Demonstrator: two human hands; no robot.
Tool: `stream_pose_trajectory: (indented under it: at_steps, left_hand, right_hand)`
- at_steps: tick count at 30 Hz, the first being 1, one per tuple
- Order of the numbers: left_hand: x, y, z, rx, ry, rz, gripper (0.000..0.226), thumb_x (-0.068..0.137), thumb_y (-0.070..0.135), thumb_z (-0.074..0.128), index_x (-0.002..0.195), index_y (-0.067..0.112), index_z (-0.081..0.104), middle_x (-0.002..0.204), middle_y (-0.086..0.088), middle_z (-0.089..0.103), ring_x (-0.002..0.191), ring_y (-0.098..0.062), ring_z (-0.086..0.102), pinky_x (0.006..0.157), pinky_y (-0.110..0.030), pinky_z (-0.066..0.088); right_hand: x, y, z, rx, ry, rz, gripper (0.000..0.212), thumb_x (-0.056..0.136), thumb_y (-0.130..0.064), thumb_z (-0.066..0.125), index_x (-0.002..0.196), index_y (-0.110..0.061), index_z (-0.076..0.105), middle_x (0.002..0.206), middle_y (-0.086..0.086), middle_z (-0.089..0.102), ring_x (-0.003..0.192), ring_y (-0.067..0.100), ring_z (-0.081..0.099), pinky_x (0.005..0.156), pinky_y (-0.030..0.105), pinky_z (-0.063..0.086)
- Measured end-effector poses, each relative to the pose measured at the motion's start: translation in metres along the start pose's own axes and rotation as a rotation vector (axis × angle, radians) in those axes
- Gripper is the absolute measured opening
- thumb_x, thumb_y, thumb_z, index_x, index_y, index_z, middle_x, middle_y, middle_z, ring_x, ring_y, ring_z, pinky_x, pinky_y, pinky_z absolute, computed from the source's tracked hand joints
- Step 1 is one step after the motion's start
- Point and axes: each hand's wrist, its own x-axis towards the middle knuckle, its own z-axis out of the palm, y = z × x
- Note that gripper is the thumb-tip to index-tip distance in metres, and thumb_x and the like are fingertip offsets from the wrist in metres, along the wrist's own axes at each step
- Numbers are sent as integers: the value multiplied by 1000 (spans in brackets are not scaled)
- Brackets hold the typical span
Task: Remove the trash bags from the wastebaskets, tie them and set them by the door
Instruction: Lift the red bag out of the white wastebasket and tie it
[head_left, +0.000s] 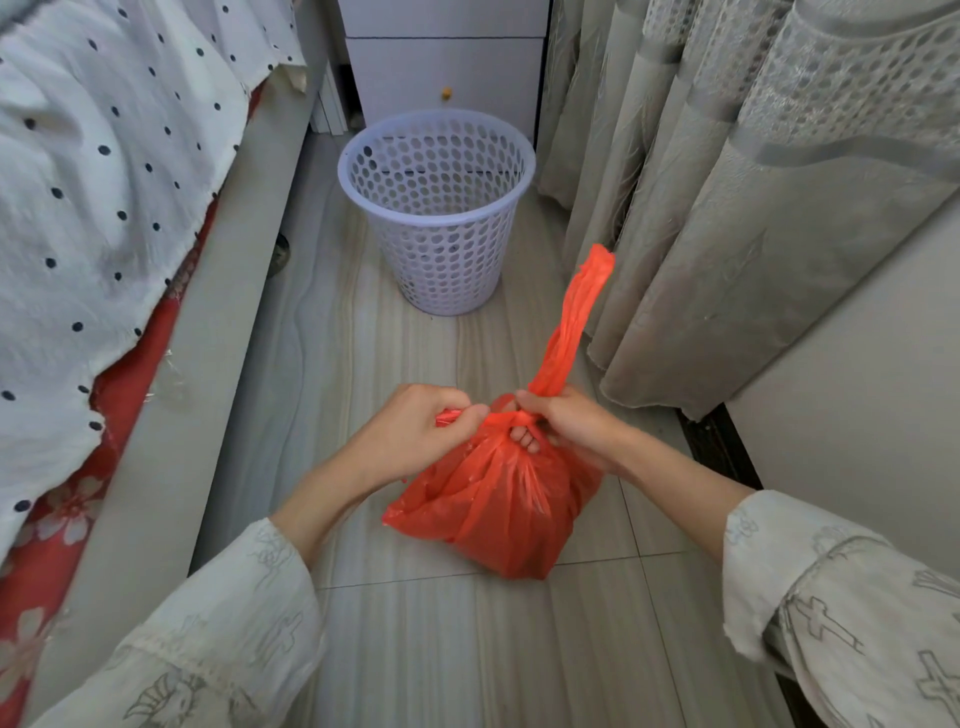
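Note:
A full red trash bag (498, 509) sits on the tiled floor in front of me. My left hand (415, 431) pinches one twisted handle strip at the bag's neck. My right hand (566, 426) grips the other strip, whose long free end stands up and to the right. The two strips cross between my hands in a knot. Beyond the bag stands a pale lilac perforated wastebasket (436, 208), upright, with no bag in it.
A bed (104, 208) with a dotted white cover and red floral sheet runs along the left. Beige curtains (727, 182) hang on the right beside a wall. A white drawer unit (447, 73) stands behind the basket. The floor strip between them is narrow.

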Motion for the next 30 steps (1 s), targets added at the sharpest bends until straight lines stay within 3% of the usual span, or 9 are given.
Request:
stream_pose_trajectory:
  at_steps: [4, 7, 11, 13, 17, 22, 26, 29, 30]
  left_hand:
    - [0, -2, 5, -236, -143, -112, 46, 93, 19, 47, 50, 5, 49, 31, 6, 33, 28, -3, 33, 32, -10, 27]
    - [-4, -26, 10, -394, -137, -218, 53, 94, 33, 40, 48, 20, 63, 49, 6, 57, 46, 0, 49, 51, -15, 39]
    - [-1, -53, 31, -61, 13, -53, 24, 83, 34, 49, 92, 21, 68, 86, 4, 59, 76, 1, 53, 66, -3, 36]
    - [3, -51, 39, -84, -23, -19, 22, 80, 27, 55, 99, 23, 65, 93, 6, 59, 83, 3, 51, 68, -2, 35]
    - [9, -42, 49, -296, -88, -85, 23, 81, 8, 64, 98, 23, 62, 81, 7, 60, 67, 10, 52, 61, -4, 36]
    - [6, -39, 61, -357, -163, -109, 27, 81, 6, 63, 106, 17, 60, 50, 11, 43, 36, -1, 34, 41, -12, 27]
    - [7, -36, 61, -381, -107, -112, 21, 79, 12, 66, 79, 31, 56, 71, 10, 49, 37, 0, 34, 41, -11, 26]
    - [6, -32, 60, -347, -70, -150, 23, 79, 13, 67, 72, 33, 56, 68, 10, 52, 36, -1, 35, 41, -11, 27]
    - [6, -31, 59, -343, -66, -161, 23, 79, 13, 67, 71, 31, 56, 63, 10, 52, 34, -1, 35, 41, -11, 26]
  right_hand:
    - [-1, -2, -3, -63, 13, -11, 28, 94, -17, 51, 67, -12, 59, 49, 0, 56, 32, 1, 47, 36, 12, 39]
    - [-5, 0, -9, -141, -15, -35, 27, 89, -16, 59, 62, -16, 59, 49, -4, 57, 35, 1, 45, 38, 14, 39]
    - [-14, -4, -10, -367, -141, -95, 19, 86, -7, 59, 69, -16, 59, 61, -2, 54, 52, 5, 45, 49, 13, 40]
    - [-19, -11, -9, -435, -211, -117, 12, 83, -1, 58, 75, -9, 60, 63, 1, 50, 55, 7, 42, 53, 13, 37]
    - [-24, -15, -10, -452, -286, -108, 23, 81, 6, 57, 71, -15, 59, 66, 2, 51, 61, 9, 42, 54, 12, 35]
    - [-26, -12, -11, -474, -279, -114, 30, 78, 10, 58, 68, -18, 56, 67, -1, 52, 62, 7, 46, 56, 7, 37]
    - [-23, -8, -10, -514, -209, -186, 28, 74, 16, 56, 72, -11, 51, 64, -3, 46, 49, -6, 43, 51, 5, 34]
    - [-18, -1, -13, -656, -146, -322, 6, 74, 7, 58, 79, 6, 55, 69, 10, 46, 59, 3, 42, 55, 12, 33]
    - [-18, 1, -13, -696, -112, -364, 13, 72, 1, 57, 78, 13, 55, 71, 12, 47, 63, 10, 42, 55, 15, 31]
